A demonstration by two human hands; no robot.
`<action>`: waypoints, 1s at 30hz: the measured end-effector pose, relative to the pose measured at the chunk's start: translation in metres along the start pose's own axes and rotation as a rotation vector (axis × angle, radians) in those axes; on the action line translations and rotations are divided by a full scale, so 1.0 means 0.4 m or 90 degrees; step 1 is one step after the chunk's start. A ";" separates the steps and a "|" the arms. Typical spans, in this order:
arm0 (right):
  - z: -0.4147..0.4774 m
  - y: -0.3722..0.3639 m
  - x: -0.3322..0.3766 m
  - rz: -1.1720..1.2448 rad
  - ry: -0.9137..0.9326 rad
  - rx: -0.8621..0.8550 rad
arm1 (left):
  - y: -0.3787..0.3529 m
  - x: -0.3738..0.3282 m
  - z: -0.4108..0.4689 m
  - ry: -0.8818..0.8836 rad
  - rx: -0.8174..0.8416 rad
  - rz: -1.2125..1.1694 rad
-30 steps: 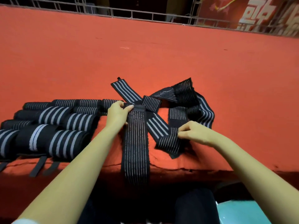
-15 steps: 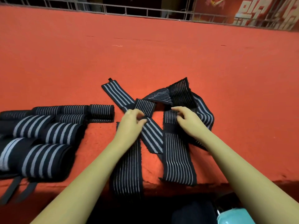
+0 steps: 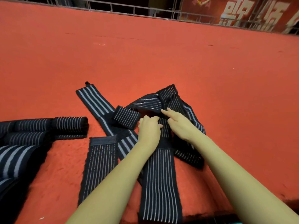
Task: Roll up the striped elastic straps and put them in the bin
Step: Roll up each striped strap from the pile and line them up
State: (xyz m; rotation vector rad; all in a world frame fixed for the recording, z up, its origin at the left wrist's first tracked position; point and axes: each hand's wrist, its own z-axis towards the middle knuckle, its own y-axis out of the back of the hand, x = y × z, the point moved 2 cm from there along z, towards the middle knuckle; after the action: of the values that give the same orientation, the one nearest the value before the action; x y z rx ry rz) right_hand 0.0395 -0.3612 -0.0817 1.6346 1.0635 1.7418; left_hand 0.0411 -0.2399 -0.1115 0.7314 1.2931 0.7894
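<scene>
- The thin-striped strap [image 3: 159, 183] lies flat on the red carpeted surface [image 3: 210, 70]; its long axis runs from the hands straight back toward the person; its near end reaches the surface's near edge, and its far end sits under the hands.
- The left hand [image 3: 148, 131] has its fingers curled down onto that far end, thumb tucked against the stripes; it appears to pinch the fabric there, though the exact hold is partly hidden by the knuckles.
- The right hand [image 3: 182, 126] is just beside it, touching the same end; its fingers are mostly straight and a little spread, the index reaching out over the tangled heap of straps [image 3: 169, 97]; it grips nothing plainly.
- The relation that matters: the strap's length trails from the fingertips toward the body, so a roll would likely start at the far end and travel toward the person; the left hand is better placed, already on the end; the right would need to curl in beside it.
- A second flat strap [image 3: 98, 165] lies parallel to the left, apart; a wide-striped strap [image 3: 93, 101] crosses diagonally; the rolled straps [image 3: 71, 125] sit further left; no bin can be made out.
</scene>
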 end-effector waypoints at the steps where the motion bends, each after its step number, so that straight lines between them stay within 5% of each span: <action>1: 0.008 -0.001 -0.006 -0.044 -0.017 0.030 | 0.011 0.006 -0.005 -0.011 -0.005 -0.009; 5: 0.037 -0.004 -0.026 -0.188 -0.058 0.086 | 0.059 0.040 -0.054 -0.007 -0.006 -0.091; 13: -0.012 -0.017 -0.010 0.041 -0.031 -0.075 | 0.119 0.040 -0.194 -0.021 0.001 -0.166; 18: -0.051 -0.036 -0.008 0.125 -0.060 -0.013 | 0.117 0.050 -0.216 0.010 0.012 -0.196; 24: -0.087 -0.011 0.043 0.224 -0.025 -0.090 | 0.153 0.037 -0.218 -0.043 -0.090 -0.096; 30: -0.161 0.064 0.180 0.412 0.084 -0.093 | 0.267 -0.004 -0.200 -0.040 -0.112 -0.292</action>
State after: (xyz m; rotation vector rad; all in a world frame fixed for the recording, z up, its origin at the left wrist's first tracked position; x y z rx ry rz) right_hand -0.0299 -0.3295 -0.0172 1.9189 0.4522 2.2909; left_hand -0.0484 -0.1803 -0.0322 0.2967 1.2525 0.4934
